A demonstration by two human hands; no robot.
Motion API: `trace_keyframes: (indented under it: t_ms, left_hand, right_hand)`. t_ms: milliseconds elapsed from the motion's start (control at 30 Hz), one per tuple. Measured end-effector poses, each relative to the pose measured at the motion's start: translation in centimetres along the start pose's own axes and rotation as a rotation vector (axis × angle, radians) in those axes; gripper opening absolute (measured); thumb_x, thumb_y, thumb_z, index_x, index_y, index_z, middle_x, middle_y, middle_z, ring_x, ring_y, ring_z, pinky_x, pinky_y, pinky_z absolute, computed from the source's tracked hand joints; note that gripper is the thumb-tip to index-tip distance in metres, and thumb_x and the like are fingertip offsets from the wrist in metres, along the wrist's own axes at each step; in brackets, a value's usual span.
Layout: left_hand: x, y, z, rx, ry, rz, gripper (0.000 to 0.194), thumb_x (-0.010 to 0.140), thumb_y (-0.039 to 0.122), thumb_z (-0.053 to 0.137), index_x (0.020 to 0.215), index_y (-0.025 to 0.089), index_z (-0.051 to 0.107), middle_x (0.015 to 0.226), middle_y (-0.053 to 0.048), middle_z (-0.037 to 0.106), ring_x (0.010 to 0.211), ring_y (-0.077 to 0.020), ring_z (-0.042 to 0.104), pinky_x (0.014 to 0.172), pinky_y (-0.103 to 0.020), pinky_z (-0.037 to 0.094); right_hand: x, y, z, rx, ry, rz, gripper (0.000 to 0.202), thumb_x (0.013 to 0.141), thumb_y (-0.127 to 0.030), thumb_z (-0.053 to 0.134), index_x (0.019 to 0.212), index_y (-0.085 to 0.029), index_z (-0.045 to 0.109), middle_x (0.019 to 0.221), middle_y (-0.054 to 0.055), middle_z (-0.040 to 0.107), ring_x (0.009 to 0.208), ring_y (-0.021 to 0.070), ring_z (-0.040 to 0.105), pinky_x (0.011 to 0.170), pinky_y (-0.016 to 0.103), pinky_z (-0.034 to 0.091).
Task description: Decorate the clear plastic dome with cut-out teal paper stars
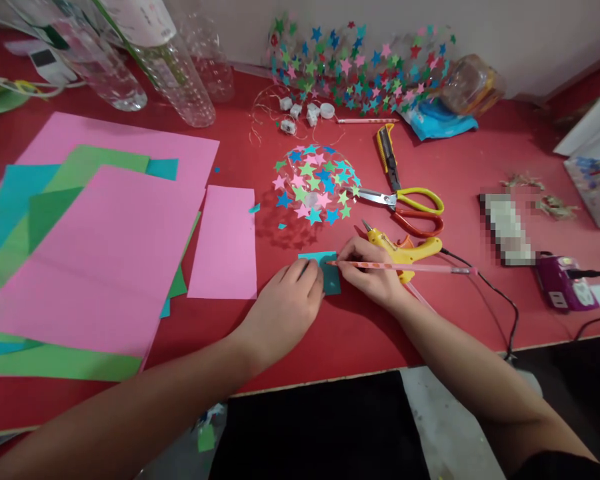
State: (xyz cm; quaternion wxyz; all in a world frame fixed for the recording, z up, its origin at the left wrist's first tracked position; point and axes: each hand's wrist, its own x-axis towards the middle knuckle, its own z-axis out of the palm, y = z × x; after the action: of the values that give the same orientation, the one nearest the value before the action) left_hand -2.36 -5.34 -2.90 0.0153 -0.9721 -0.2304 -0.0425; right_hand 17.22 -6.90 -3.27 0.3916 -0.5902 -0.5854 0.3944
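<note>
A small piece of teal paper (333,281) lies on the red table near its front edge. My left hand (293,297) rests on the paper's left side, its fingers bent and lying over it. In my right hand (370,270) is a pink pencil (415,267), gripped close to its point, with the tip at the teal paper. Just beyond that hand sits a yellow glue gun (405,249). A pink paper rectangle (225,243) lies left of my left hand. Past both hands stands a clear, rounded plastic piece covered in paper stars (317,180).
Scissors (415,207) and a yellow cutter (387,153) lie behind the glue gun. Coloured sheets (90,260) are stacked at left, plastic bottles (175,80) behind them. A star-covered clear bottle (355,67) lies at the back. A purple power socket (563,283) and cables are at right.
</note>
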Motion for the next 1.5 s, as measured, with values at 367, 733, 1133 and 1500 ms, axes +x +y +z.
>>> trace_keyframes:
  t_ms: [367, 733, 1133, 1500]
  left_hand:
    - [-0.14, 0.19, 0.28, -0.053, 0.072, -0.021, 0.028, 0.094, 0.009, 0.048, 0.114, -0.001, 0.065, 0.117, -0.024, 0.066, 0.108, -0.032, 0.062, 0.085, -0.045, 0.056]
    - [-0.15, 0.08, 0.19, -0.036, 0.043, 0.006, 0.026, 0.093, 0.01, 0.049, 0.111, 0.0, 0.065, 0.113, -0.022, 0.067, 0.107, -0.0319, 0.061, 0.085, -0.045, 0.055]
    - [-0.17, 0.08, 0.09, -0.006, 0.008, 0.008, 0.028, 0.093, 0.01, 0.048, 0.114, 0.001, 0.064, 0.119, -0.023, 0.066, 0.111, -0.0319, 0.061, 0.087, -0.044, 0.055]
    - [-0.18, 0.05, 0.33, 0.011, 0.078, 0.015, 0.027, 0.092, 0.012, 0.053, 0.112, -0.001, 0.065, 0.116, -0.023, 0.067, 0.107, -0.0318, 0.063, 0.085, -0.044, 0.056]
  right_hand:
    - [0.19, -0.06, 0.12, -0.094, 0.022, 0.007, 0.012, 0.078, -0.028, 0.056, 0.068, -0.023, 0.052, 0.064, -0.001, 0.057, 0.06, 0.014, 0.051, 0.056, 0.027, 0.04]
    - [0.22, 0.1, 0.02, -0.106, -0.01, -0.032, 0.011, 0.08, -0.025, 0.054, 0.069, -0.023, 0.053, 0.065, -0.002, 0.058, 0.06, 0.0135, 0.052, 0.056, 0.026, 0.04]
    - [0.35, 0.12, 0.5, -0.109, 0.104, -0.01, 0.013, 0.079, -0.024, 0.052, 0.067, -0.023, 0.048, 0.062, -0.003, 0.053, 0.059, 0.014, 0.047, 0.055, 0.027, 0.037]
    - [0.29, 0.43, 0.25, -0.129, 0.057, -0.055, 0.01, 0.075, -0.02, 0.049, 0.066, -0.023, 0.046, 0.06, -0.003, 0.049, 0.055, 0.0122, 0.044, 0.052, 0.026, 0.034]
